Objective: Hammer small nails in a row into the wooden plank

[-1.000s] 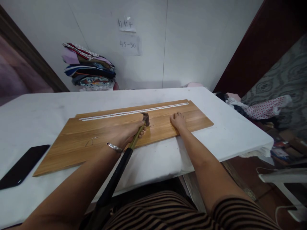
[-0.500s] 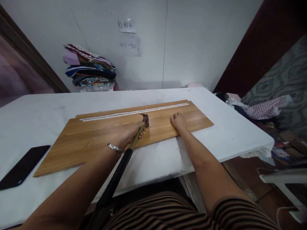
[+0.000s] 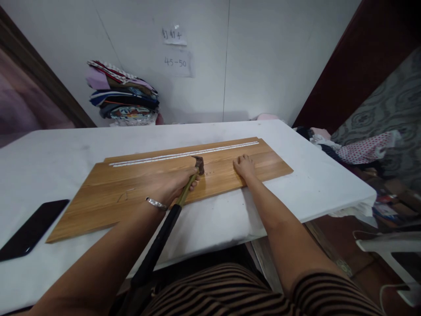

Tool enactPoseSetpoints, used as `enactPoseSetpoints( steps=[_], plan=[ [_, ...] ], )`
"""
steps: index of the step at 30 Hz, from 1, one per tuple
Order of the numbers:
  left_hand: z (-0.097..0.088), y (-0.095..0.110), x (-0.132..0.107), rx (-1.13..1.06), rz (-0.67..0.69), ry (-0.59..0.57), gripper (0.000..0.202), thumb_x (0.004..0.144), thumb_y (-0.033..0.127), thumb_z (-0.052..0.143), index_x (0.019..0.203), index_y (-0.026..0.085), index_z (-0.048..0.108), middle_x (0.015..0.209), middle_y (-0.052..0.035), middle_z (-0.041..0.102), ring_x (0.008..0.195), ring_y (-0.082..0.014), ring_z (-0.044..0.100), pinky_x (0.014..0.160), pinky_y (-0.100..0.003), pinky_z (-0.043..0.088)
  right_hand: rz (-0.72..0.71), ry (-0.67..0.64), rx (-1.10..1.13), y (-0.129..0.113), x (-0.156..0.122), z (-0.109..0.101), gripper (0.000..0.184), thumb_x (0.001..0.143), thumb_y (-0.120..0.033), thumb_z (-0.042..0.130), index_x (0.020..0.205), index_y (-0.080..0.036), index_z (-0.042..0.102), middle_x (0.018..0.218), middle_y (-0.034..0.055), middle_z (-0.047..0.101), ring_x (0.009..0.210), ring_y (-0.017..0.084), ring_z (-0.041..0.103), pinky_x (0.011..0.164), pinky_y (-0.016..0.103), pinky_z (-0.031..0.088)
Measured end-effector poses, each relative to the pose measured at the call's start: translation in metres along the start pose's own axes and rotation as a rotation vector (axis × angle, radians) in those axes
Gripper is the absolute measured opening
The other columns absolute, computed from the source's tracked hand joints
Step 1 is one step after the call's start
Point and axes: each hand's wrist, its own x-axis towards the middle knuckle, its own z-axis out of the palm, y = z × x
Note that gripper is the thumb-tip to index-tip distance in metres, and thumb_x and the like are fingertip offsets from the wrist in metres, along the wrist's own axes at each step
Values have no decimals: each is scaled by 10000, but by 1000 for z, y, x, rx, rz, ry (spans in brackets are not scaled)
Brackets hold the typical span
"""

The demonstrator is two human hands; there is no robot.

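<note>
My left hand (image 3: 177,183) is closed around the hammer (image 3: 186,192), high on its handle just below the dark, rusty-looking head. The black grip of the handle slants back toward my body. Beneath the hammer head lies a wood-grain board (image 3: 223,180), with a few small dark spots beside the head. My right hand (image 3: 244,166) rests on the board to the right, fingers slightly bent and a little apart, holding nothing. A few thin nails (image 3: 126,193) lie on the board's left part. Along its far side runs a pale measuring strip (image 3: 184,154).
A black phone (image 3: 33,228) lies on the white-covered table (image 3: 315,184) at the left. Folded clothes (image 3: 123,94) are stacked by the back wall. Two paper notes (image 3: 177,62) hang on the wall. More cloth (image 3: 365,148) and a white stool (image 3: 394,245) are at the right.
Almost nothing differs. My left wrist has shifted very slightly left, while the hammer head and my right hand keep their places.
</note>
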Motion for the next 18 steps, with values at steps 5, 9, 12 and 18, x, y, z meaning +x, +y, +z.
enactPoseSetpoints(
  steps=[5,9,12,18],
  plan=[
    [5,5,-6,79,-5,24,170,926,211,512,778,147,564,601,13,530,396,-55,385,353,-171,304,-5,5,3,0,-1,-1,416,1006,-372,420,1191,-136,709,1330,198,638,1288,318,504,1091,439,346],
    [7,5,-8,99,-14,57,209,943,212,496,749,151,545,593,10,525,399,-55,390,355,-168,305,-5,0,2,0,0,-1,426,1010,-370,410,1193,-123,706,1328,194,639,1286,316,507,1089,436,348],
    [7,6,-9,80,-26,48,234,962,203,468,753,145,553,585,14,514,395,-51,382,356,-162,300,-3,8,-1,0,0,0,419,1006,-374,424,1191,-127,707,1332,196,637,1281,318,511,1081,429,355],
    [7,6,-5,79,-34,66,193,935,207,521,755,151,561,579,19,510,393,-55,376,350,-170,292,1,4,0,1,2,2,407,1002,-375,431,1188,-150,715,1331,197,637,1278,323,511,1079,439,354]
  ],
)
